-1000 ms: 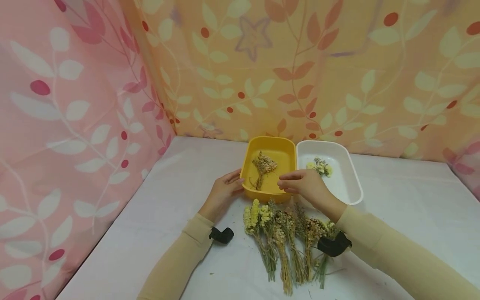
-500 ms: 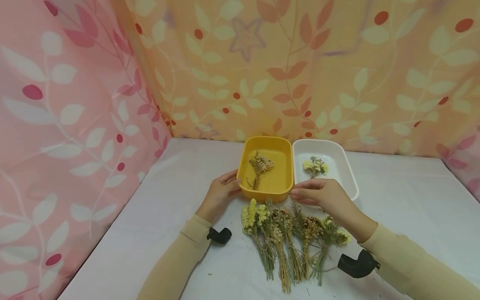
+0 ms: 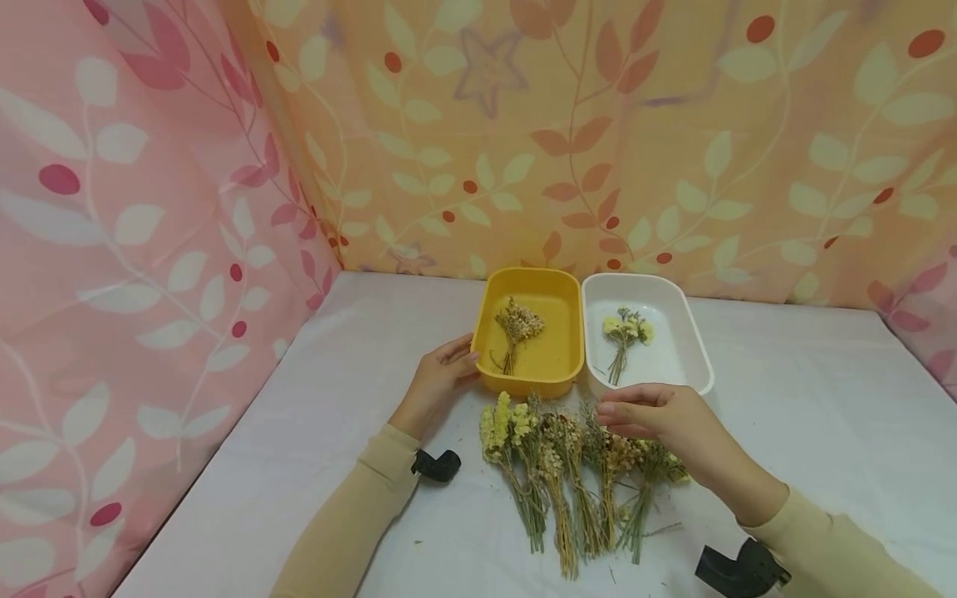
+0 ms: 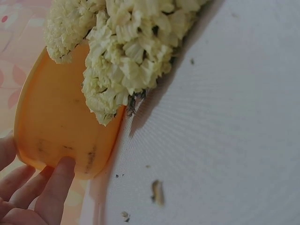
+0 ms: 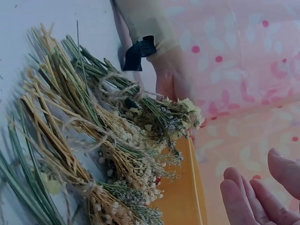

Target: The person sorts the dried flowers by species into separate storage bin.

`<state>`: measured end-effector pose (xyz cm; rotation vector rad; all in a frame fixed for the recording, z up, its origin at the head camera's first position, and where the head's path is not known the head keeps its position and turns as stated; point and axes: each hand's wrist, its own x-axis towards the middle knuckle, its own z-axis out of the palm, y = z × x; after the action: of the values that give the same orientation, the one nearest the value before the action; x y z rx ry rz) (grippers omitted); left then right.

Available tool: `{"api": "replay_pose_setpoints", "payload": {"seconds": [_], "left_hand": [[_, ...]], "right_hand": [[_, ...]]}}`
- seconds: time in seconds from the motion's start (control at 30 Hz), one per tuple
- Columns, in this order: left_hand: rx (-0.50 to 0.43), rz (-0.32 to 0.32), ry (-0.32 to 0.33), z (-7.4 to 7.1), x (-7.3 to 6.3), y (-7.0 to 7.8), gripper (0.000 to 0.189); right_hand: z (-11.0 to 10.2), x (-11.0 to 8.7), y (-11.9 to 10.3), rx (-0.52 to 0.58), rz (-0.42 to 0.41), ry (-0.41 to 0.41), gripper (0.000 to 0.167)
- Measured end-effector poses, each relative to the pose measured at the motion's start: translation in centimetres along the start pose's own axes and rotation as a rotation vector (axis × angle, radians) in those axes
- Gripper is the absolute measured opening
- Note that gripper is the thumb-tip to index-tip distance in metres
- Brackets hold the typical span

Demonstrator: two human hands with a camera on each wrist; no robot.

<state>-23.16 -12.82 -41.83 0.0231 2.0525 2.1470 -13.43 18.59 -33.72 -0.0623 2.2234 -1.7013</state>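
Observation:
My left hand [image 3: 437, 378] touches the near left side of a yellow plastic tray [image 3: 527, 386]. In the left wrist view, fingertips [image 4: 65, 164] rest against its outer wall. A small bunch of dried flowers with beige heads [image 3: 516, 325] lies inside it. My right hand [image 3: 665, 415] holds nothing and hovers over the right end of a row of tied dried flower bunches [image 3: 564, 465], near the front of a white tray [image 3: 684, 357]. The right wrist view shows its fingers [image 5: 236, 201] loose, thumb apart. A small yellow-flowered sprig [image 3: 624, 332] lies in the white tray.
The two trays stand side by side toward the back of a table with a white cloth [image 3: 299, 465]. Behind them hangs an orange leaf-patterned curtain [image 3: 419, 166], and a pink one [image 3: 172, 282] on the left. Small plant bits lie on the cloth.
My right hand has drawn back from over the yellow tray, rightward and toward me, uncovering the sprig in the white tray. The left hand stays at the yellow tray; the view shifts slightly.

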Motion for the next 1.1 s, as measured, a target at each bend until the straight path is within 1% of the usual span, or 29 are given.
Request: {"api": "replay_pose_setpoints", "payload": {"seconds": [0.23, 0.4, 0.53, 0.63, 0.87, 1.0, 1.1], "left_hand": [[-0.004, 0.015, -0.015, 0.0, 0.0, 0.1, 0.052], [-0.005, 0.014, -0.014, 0.0, 0.1, -0.1, 0.051], [-0.007, 0.013, -0.010, 0.0, 0.2, -0.2, 0.051], [0.003, 0.020, -0.003, -0.1, 0.2, -0.1, 0.051], [0.001, 0.007, 0.012, -0.1, 0.2, -0.1, 0.052], [0.006, 0.007, 0.009, 0.0, 0.1, 0.0, 0.052], [0.014, 0.013, 0.003, 0.0, 0.1, 0.1, 0.052]], "right_hand": [[-0.3, -0.9, 0.9, 0.006, 0.022, 0.004, 0.050], [-0.9, -1.4, 2.1, 0.022, 0.016, 0.002, 0.047], [-1.4, -1.9, 3.2, 0.046, 0.022, 0.017, 0.046], [-1.9, -2.3, 3.8, 0.059, 0.053, 0.029, 0.048], [-2.6, -3.4, 5.2, 0.057, 0.129, 0.034, 0.044], [-2.7, -3.9, 6.1, 0.043, 0.185, 0.057, 0.042], [-2.8, -4.1, 6.7, 0.066, 0.211, 0.068, 0.042]]}}
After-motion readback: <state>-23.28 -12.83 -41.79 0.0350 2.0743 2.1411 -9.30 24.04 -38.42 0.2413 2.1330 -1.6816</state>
